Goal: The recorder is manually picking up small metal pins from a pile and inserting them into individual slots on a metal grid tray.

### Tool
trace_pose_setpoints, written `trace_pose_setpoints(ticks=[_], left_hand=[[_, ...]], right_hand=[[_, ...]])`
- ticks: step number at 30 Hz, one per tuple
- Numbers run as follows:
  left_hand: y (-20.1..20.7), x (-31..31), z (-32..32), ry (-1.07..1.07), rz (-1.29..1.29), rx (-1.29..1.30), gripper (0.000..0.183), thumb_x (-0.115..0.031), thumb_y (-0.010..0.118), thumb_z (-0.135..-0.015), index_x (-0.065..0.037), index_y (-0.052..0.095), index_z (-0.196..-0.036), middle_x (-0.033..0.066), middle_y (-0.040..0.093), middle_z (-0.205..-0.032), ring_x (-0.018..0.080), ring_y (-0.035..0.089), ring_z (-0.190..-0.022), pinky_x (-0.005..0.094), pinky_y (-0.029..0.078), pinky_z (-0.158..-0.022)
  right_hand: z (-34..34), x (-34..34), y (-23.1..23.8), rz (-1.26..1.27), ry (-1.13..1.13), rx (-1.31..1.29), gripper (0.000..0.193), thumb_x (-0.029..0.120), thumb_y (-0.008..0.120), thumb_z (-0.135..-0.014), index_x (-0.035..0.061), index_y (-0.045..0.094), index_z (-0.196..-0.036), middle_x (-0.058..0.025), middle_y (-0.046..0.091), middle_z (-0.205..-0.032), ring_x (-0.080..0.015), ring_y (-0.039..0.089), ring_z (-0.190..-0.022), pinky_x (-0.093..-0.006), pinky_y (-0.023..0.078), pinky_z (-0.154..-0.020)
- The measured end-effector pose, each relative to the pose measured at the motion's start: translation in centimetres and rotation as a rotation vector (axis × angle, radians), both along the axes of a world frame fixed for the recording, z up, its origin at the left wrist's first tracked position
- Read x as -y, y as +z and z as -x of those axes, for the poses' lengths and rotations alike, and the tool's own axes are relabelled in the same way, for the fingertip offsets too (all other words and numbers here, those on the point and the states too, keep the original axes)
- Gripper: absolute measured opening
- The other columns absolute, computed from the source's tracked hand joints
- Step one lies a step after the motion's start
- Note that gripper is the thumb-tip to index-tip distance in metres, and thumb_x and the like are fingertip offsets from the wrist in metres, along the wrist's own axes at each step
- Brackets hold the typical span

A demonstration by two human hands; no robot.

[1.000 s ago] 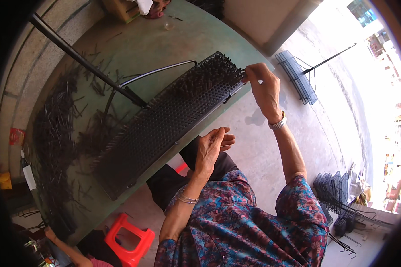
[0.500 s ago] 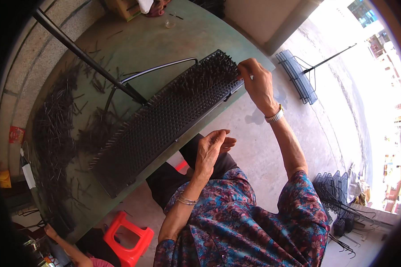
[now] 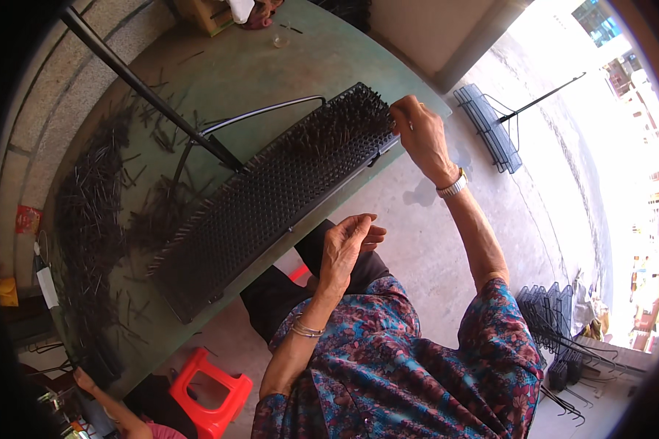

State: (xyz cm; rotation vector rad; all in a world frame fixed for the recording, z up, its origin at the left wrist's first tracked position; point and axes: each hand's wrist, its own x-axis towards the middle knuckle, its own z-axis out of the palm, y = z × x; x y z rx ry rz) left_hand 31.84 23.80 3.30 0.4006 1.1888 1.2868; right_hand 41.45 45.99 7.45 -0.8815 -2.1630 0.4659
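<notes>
A long black perforated panel [image 3: 249, 219] lies slantwise along the near edge of the green table. Dark, thin pegs [image 3: 337, 124] stand thickly in its holes at the far right end, with a sparser row along the far long edge. At that right end my right hand [image 3: 422, 139] has its fingers pinched together against the panel's edge; anything between the fingertips is too small to name. My left hand [image 3: 348, 249] is raised above my lap, apart from the panel, fingers bent inward and closed; its palm is hidden. A black pole [image 3: 154, 99] with a metal brace joins the panel.
Loose dark strips [image 3: 91, 212] lie heaped on the left of the table [image 3: 329, 44]. A red plastic stool [image 3: 209, 388] stands below on the floor. Another person's arm [image 3: 110, 406] shows at lower left. Wire racks [image 3: 490, 128] stand on the floor at right.
Both hands stay in nearly the same place, my right fingertips still at the panel's right end. The far end of the pole has shifted slightly to the right.
</notes>
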Motion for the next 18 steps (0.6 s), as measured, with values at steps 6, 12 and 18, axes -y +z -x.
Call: trace_pose_setpoints(ticks=[6, 12, 18], left_hand=[[0.1, 0.3, 0.3, 0.009, -0.008, -0.014, 0.035, -0.033, 0.061, -0.096, -0.001, 0.065, -0.11, 0.0119, 0.071, -0.093, 0.0182, 0.07, -0.084, 0.0274, 0.056, -0.074], [0.2, 0.5, 0.4, 0.01, -0.005, -0.017, 0.034, -0.032, 0.061, -0.096, -0.001, 0.065, -0.11, 0.0119, 0.071, -0.094, 0.0184, 0.07, -0.084, 0.0277, 0.056, -0.074], [0.6, 0.8, 0.4, 0.032, -0.023, -0.007, 0.033, -0.031, 0.061, -0.096, -0.001, 0.065, -0.11, 0.0121, 0.071, -0.094, 0.0188, 0.07, -0.084, 0.0283, 0.056, -0.074]], right_hand=[[-0.1, 0.0, 0.0, -0.052, 0.033, 0.107, 0.007, 0.008, 0.059, -0.091, 0.0033, 0.061, -0.096, -0.0141, 0.065, -0.083, -0.029, 0.065, -0.073, -0.0372, 0.049, -0.065], [0.4, 0.4, 0.0, -0.097, 0.113, 0.12, 0.007, 0.01, 0.06, -0.089, 0.0057, 0.058, -0.094, -0.0142, 0.058, -0.086, -0.0353, 0.06, -0.076, -0.043, 0.048, -0.065], [0.3, 0.9, -0.6, -0.091, 0.13, 0.12, 0.008, 0.011, 0.061, -0.088, 0.0073, 0.062, -0.096, -0.0125, 0.059, -0.085, -0.0322, 0.06, -0.077, -0.0419, 0.049, -0.066]])
